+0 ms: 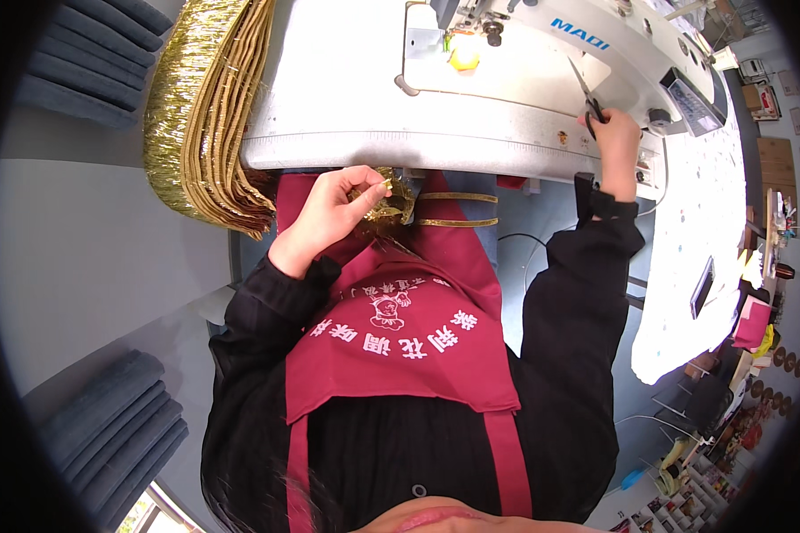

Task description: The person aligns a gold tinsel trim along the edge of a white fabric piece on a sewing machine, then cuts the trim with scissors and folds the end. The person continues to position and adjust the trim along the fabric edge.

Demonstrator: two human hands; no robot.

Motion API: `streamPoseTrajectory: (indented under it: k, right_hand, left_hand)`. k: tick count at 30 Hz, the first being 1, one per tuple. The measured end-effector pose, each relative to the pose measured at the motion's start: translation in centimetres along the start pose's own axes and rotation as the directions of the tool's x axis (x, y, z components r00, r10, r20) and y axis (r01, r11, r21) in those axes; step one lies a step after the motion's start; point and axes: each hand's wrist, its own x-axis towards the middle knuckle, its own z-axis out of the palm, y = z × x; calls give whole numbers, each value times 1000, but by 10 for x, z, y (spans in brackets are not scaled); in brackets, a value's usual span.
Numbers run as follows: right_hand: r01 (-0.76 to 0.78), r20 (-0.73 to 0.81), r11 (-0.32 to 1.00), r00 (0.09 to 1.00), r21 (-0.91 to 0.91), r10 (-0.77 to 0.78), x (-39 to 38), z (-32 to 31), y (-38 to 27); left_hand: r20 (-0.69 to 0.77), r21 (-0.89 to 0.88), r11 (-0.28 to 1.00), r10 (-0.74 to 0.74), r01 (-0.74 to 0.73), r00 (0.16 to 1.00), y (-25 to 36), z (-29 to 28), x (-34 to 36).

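My left hand (pixel 333 206) is closed over my lap, thumb and fingers pinching a bunched piece of glittery gold fabric (pixel 391 202). Two narrow gold strips (pixel 458 223) lie across my right thigh, beside that bunch. Farther out to the right, my right hand (pixel 617 142) is wrapped round the dark handles of a pair of scissors (pixel 588 99). Their blades point away from me over the white sewing machine table (pixel 347 115). Part of the gold bunch is hidden behind my left fingers.
The sewing machine (pixel 587 27) stands at the far right of the table, an orange-yellow piece (pixel 463 53) near its needle. A thick stack of gold fringed fabric (pixel 200 115) hangs over the table's left end. Right of me is a white-covered surface (pixel 684 302) with a phone-like dark slab (pixel 702 286).
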Motion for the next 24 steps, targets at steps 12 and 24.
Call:
streamPoseTrajectory:
  k: [12,24]
  right_hand:
    - [255,30,649,919,717,-394,-89,-35,-112]
    - [-9,100,466,980,885,-171,-181,-43,-41]
  left_hand:
    - [124,142,990,-19,2,992,20,6,7]
    - [41,117,983,135,-139,990,34,-23,-1]
